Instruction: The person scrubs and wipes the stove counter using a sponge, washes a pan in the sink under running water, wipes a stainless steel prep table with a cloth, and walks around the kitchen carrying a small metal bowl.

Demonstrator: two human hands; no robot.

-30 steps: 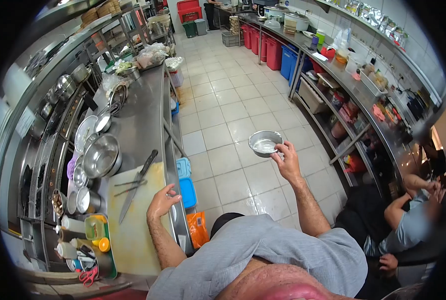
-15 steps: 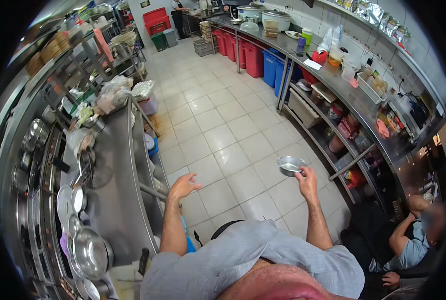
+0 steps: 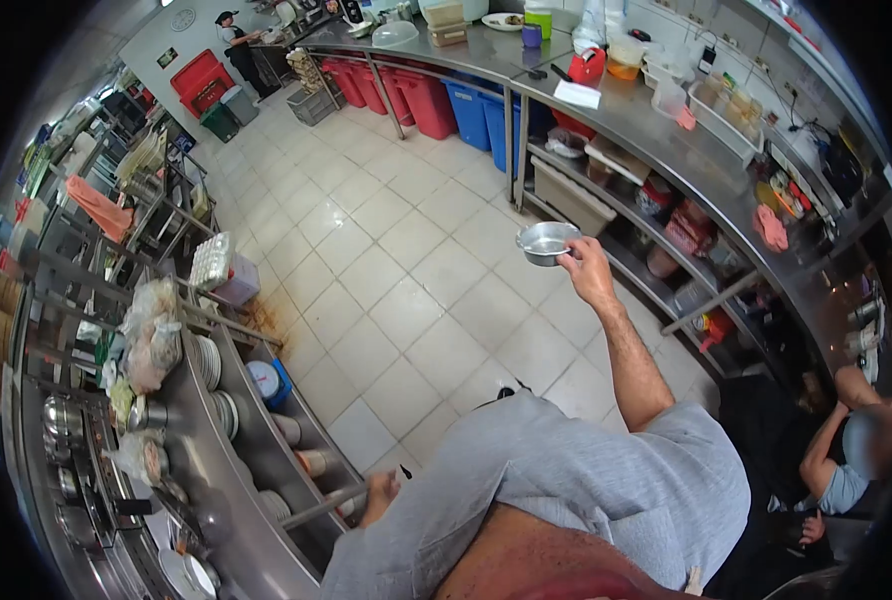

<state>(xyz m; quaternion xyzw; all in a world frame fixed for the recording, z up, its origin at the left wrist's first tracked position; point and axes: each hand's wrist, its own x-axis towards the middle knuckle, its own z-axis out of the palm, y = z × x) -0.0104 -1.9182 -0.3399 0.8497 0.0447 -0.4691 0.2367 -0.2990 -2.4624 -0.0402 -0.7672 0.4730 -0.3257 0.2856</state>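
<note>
A round metal pan hangs over the tiled floor, pinched at its near right rim by my right hand, with the arm stretched forward. Its inside looks shiny, with no contents that I can make out. My left hand is low beside the edge of the left steel counter, near a shelf rail. It is small and partly blurred, so how its fingers are held cannot be told.
A steel counter curves along the right, with red bins and blue bins beneath. A co-worker is close at the lower right; another person stands far back. Egg trays top a box at left.
The view has swung right, toward the right counter. My right hand has carried the pan forward toward that counter. My left hand has dropped lower, and the cutting board and knife have left the view.
</note>
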